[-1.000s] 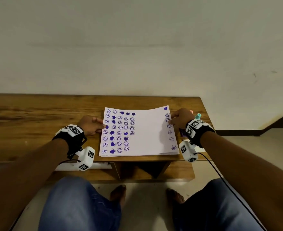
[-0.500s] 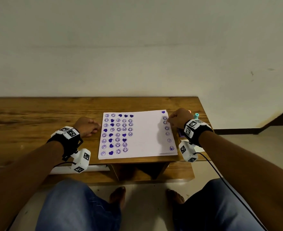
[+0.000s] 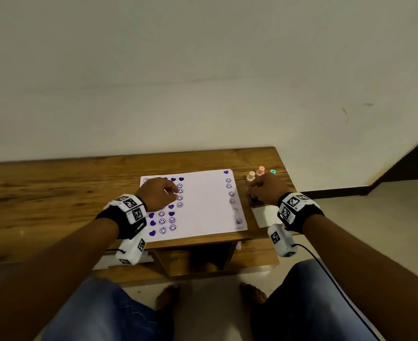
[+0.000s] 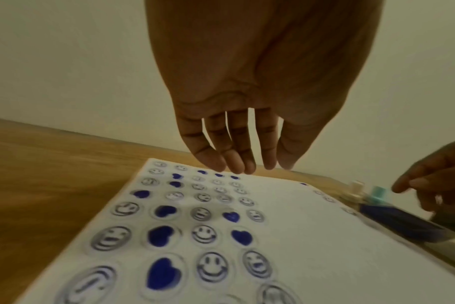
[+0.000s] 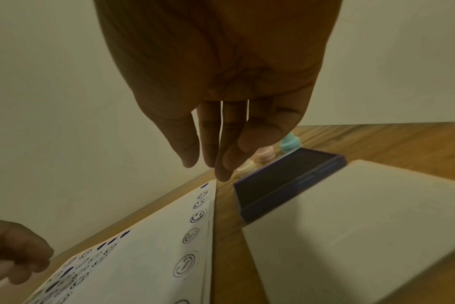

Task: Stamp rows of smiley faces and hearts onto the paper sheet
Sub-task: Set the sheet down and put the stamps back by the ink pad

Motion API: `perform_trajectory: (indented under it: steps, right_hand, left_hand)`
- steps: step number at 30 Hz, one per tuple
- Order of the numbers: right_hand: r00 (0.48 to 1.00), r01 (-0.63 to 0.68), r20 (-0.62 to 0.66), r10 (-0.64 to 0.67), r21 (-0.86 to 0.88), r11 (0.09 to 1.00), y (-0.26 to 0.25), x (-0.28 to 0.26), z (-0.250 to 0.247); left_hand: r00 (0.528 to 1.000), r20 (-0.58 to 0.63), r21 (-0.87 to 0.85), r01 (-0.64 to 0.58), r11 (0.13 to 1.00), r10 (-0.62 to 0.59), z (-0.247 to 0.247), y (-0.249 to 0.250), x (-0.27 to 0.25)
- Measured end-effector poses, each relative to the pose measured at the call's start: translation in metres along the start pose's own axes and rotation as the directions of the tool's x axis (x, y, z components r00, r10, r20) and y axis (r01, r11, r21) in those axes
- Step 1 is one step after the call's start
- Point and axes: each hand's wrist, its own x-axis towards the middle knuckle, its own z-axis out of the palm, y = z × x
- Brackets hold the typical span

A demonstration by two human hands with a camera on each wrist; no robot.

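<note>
The white paper sheet [image 3: 203,205] lies flat on the wooden table [image 3: 55,193]. It has columns of purple smileys and hearts on its left part and one column down its right edge. My left hand [image 3: 172,191] hovers over the left columns, its fingers [image 4: 237,162] relaxed and holding nothing. My right hand [image 3: 252,187] is off the sheet's right edge, empty, with its fingers [image 5: 221,164] hanging just above the stamps. The cream stamp [image 3: 251,175], pink stamp [image 3: 261,170] and teal stamp [image 3: 273,171] stand upright behind the open purple ink pad [image 5: 286,181].
A white box or lid [image 5: 351,226] lies right of the ink pad, near the table's right edge. The wall stands close behind the table. My knees and bare feet are below the table's front edge.
My left hand left the sheet's left edge and came over the stamped columns. My right hand moved from the sheet's right edge to the stamps. The lifted sheet now lies flat.
</note>
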Motion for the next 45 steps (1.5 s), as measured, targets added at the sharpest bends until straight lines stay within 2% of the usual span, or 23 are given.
perform_trajectory:
  steps: [3,6,11,14,17,21,30,37,45]
  right_hand:
    - [0.997,-0.042,-0.063,0.045,0.044,0.998,0.014,-0.014,-0.008]
    - [0.972,-0.139,-0.180,0.149,0.070,0.988,0.036,-0.030,-0.014]
    - [0.941,-0.209,-0.243,0.237,0.135,0.969,0.051,-0.058,-0.003]
    - [0.941,-0.260,-0.209,0.267,0.062,0.964,0.056,-0.061,0.014]
    - [0.933,-0.333,-0.151,0.328,-0.007,0.943,0.056,-0.059,0.032]
    - [0.926,-0.334,-0.210,0.315,-0.061,0.941,0.052,-0.064,0.049]
    - [0.897,-0.324,-0.294,0.328,0.065,0.944,0.049,-0.047,0.029]
    - [0.892,-0.397,-0.239,0.384,-0.004,0.918,0.031,-0.013,0.027]
    - [0.908,-0.377,-0.228,0.352,-0.073,0.923,0.023,0.001,0.023]
  left_hand:
    - [0.994,0.036,-0.009,-0.104,0.995,0.104,0.025,0.031,-0.003]
    - [0.976,0.072,0.054,-0.210,0.976,0.206,0.056,0.064,-0.003]
    - [0.959,0.116,0.209,-0.277,0.938,0.257,0.102,0.100,-0.002]
    - [0.961,0.133,0.322,-0.274,0.906,0.244,0.113,0.113,0.001]
    - [0.962,0.156,0.334,-0.266,0.904,0.226,0.119,0.119,0.005]
    - [0.965,0.165,0.321,-0.249,0.914,0.205,0.120,0.121,0.006]
    - [0.976,0.144,0.256,-0.194,0.947,0.161,0.117,0.125,0.008]
    - [0.988,0.106,0.202,-0.132,0.971,0.112,0.118,0.127,0.012]
    - [0.986,0.108,0.196,-0.144,0.970,0.125,0.118,0.126,0.010]
